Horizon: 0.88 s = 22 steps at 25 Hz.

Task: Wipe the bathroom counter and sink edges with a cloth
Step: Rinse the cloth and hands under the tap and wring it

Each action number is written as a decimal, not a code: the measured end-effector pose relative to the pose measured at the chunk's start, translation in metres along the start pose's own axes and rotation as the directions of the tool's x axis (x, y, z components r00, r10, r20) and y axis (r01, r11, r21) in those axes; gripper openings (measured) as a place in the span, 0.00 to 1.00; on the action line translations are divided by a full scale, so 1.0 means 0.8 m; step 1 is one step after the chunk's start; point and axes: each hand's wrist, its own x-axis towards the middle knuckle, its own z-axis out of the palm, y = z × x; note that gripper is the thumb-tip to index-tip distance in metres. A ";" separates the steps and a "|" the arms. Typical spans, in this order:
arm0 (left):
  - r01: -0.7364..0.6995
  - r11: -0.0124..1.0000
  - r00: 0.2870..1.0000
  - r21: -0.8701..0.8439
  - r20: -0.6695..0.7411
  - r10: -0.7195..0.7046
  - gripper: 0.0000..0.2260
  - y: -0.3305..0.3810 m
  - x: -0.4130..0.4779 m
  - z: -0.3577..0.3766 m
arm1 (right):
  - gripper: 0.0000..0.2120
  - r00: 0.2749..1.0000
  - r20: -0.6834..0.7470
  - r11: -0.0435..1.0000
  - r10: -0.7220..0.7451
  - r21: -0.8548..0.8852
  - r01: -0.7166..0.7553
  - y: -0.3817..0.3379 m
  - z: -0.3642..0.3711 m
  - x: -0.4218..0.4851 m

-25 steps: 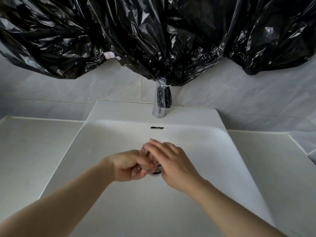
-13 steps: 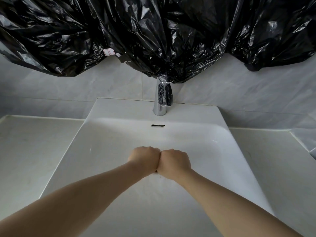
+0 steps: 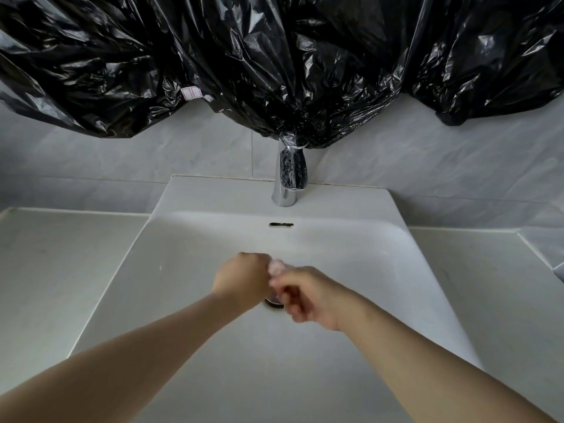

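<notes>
Head view: black plastic sheeting across the whole top of frame; pale counter at left and right; white sink at centre; chrome faucet above centre. Left hand, fisted at mid-frame over the basin, grips cloth, a small pale wad at its knuckles. Right hand just beside, fingers curled and blurred; its grip cannot be told. Drain partly hidden beneath.
</notes>
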 end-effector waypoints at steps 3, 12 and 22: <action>0.492 0.653 0.809 -0.576 0.579 -0.100 0.11 -0.010 0.004 -0.021 | 0.15 0.803 -0.134 0.744 -0.580 -0.487 0.457 0.012 -0.009 -0.004; 0.377 0.864 0.600 -0.335 0.798 0.048 0.15 0.014 -0.002 -0.017 | 0.10 0.362 0.474 -0.430 -0.803 -0.880 0.199 0.021 -0.025 0.040; -0.392 0.726 0.920 0.565 0.224 0.322 0.08 0.011 -0.009 0.013 | 0.15 0.900 -0.216 0.498 -0.379 -0.867 0.002 0.040 0.016 0.028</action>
